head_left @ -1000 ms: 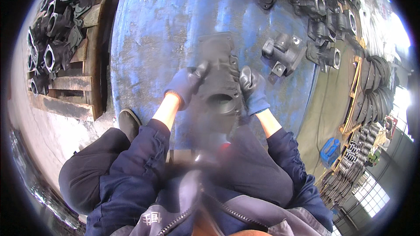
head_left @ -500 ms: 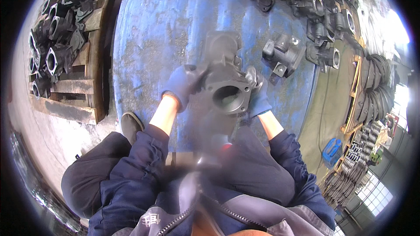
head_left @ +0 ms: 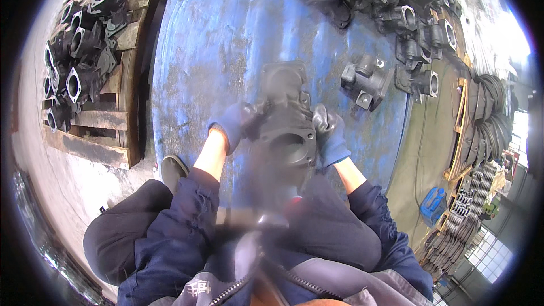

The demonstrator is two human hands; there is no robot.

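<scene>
Dark metal casting [head_left: 288, 127] with round bore facing up, gripped both sides over worn blue table [head_left: 215, 39]: left hand [head_left: 237, 124] in blue glove on left edge, right hand [head_left: 330, 136] in blue glove on right flange. Second casting [head_left: 365, 81] lying just right, apart. More castings [head_left: 396, 0] piled at table's far edge. Wooden pallet [head_left: 93, 122] at left stacked with similar castings [head_left: 79, 56]. Blue container [head_left: 433, 205] on floor lower right.

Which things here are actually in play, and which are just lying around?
In play:
- dark cast metal housing, gripped on both sides
- left hand, gloved
- right hand, gloved
- blue worktable under it

Lying about:
- single casting on the table
- row of castings at the far edge
- castings on the wooden pallet
- blue jerrycan
</scene>
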